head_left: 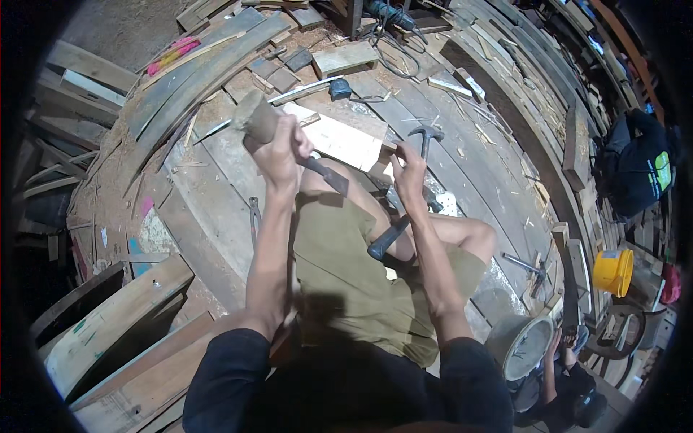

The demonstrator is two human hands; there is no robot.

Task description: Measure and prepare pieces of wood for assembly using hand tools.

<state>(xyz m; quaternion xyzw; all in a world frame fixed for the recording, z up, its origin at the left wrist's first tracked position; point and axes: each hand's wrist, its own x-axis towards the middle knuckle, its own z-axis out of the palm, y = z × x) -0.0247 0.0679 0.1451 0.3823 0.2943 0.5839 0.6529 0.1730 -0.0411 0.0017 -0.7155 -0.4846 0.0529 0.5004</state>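
Note:
My left hand (278, 151) is closed round a thick, rough wooden cylinder (258, 119) that is blurred at its top. A flat dark blade (336, 180) sticks out on the hand's other side, over my leg; I cannot tell whether both are one tool. In front of me lies a pale wooden board (336, 137), brightly lit. My right hand (409, 173) has its fingers bent round the board's right end. Just beyond that hand rests a claw hammer (426, 135). Under my right forearm is a tool with a black handle (388, 239).
Pincers (255, 214) lie left of my lap. A second hammer (530, 269) is at the right, near a grey bucket (530, 346) and a yellow bucket (612, 272). Another person's arm (551, 368) shows at lower right. Planks (108, 325) crowd the left; a corded power tool (393, 18) lies far off.

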